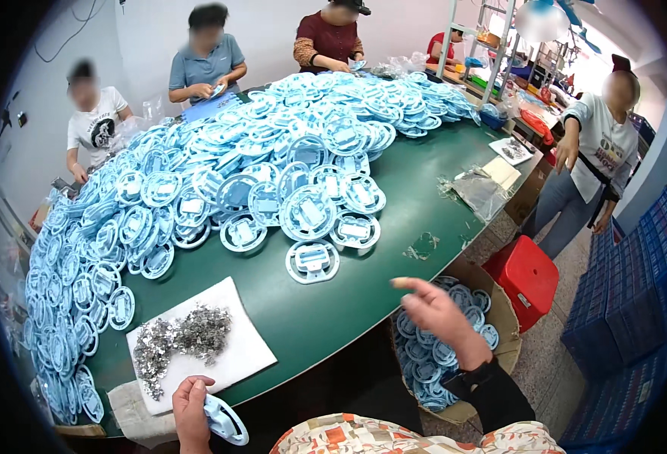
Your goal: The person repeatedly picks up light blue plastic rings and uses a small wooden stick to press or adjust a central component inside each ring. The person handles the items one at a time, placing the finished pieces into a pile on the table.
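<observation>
My left hand (191,412) is closed on a light blue round plastic part (226,421), a ring with a crossbar, tilted at the table's near edge. Just beyond lies a white foam sheet (246,333) bearing two heaps of small silvery metal pieces (201,333). My right hand (443,318) hangs in the air over a cardboard box (506,333) filled with similar blue parts (424,371). Its index finger points out to the left, the fingers are apart and I see nothing in them. A single blue part (312,261) lies on the table in front of the big pile.
A large pile of blue parts (227,174) covers much of the green table (417,189). Plastic bags (477,189) and a small tray (511,150) lie at its right edge. A red stool (526,276) and blue crates (621,303) stand right. Several people work around the table.
</observation>
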`<state>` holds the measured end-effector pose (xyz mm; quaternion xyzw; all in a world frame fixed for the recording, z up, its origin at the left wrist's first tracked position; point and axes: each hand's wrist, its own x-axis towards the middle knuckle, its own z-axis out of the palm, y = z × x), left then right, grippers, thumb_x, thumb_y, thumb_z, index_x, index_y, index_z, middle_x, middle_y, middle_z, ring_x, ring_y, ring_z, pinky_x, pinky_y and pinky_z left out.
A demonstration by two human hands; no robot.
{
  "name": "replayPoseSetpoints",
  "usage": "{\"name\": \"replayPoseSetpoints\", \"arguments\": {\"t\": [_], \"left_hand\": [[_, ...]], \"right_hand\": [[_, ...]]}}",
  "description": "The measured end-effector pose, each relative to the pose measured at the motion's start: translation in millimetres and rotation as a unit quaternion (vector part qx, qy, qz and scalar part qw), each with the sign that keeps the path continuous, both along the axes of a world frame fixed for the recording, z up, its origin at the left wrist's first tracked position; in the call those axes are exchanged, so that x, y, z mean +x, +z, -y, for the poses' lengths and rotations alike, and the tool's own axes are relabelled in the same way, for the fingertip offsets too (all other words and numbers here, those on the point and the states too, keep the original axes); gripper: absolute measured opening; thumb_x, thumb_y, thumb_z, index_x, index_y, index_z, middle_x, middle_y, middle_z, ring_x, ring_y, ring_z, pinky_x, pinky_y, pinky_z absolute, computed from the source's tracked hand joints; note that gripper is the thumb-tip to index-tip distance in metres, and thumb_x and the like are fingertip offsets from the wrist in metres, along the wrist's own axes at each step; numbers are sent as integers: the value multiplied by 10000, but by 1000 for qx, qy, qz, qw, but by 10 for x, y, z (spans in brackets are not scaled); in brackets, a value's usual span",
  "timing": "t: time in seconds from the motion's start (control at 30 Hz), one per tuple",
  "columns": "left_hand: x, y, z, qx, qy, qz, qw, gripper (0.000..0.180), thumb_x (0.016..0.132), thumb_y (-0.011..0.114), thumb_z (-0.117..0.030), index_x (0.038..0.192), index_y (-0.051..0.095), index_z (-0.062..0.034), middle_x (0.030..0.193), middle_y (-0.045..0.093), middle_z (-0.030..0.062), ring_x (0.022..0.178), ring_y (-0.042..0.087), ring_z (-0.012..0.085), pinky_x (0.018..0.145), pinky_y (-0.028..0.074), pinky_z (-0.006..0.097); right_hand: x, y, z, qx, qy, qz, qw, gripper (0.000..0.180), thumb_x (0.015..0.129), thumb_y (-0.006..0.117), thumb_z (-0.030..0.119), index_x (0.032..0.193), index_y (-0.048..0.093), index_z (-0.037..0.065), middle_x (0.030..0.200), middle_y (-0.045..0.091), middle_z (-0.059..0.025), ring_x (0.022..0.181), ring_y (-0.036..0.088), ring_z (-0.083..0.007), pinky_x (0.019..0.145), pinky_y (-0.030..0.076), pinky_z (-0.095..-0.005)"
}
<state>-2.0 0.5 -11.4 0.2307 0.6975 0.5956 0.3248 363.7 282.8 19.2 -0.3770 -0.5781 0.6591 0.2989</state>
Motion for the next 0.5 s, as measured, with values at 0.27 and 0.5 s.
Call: {"name": "replayPoseSetpoints", "arguments": {"t": [0.27, 0.5], "left_hand": [[-110, 19, 105, -35, -47, -50, 997, 325, 1035, 536, -258, 1108, 683, 23, 869, 588, 19, 826, 532, 109, 728, 423, 272], [-174, -49, 153, 8, -53, -7, 999, 288, 1029, 541, -184, 1156, 664, 43, 978, 627, 70, 899, 583, 163, 773, 472, 300]], "right_hand": [[-1462, -90, 877, 315, 166, 12, 934, 299, 952, 654, 164, 1219, 632, 33, 820, 707, -186, 730, 701, -340, 652, 542, -396], [-1753, -168, 1347, 305, 260, -30, 916, 117, 915, 659, 135, 987, 688, 47, 786, 697, -144, 738, 686, -350, 653, 531, -417]]}}
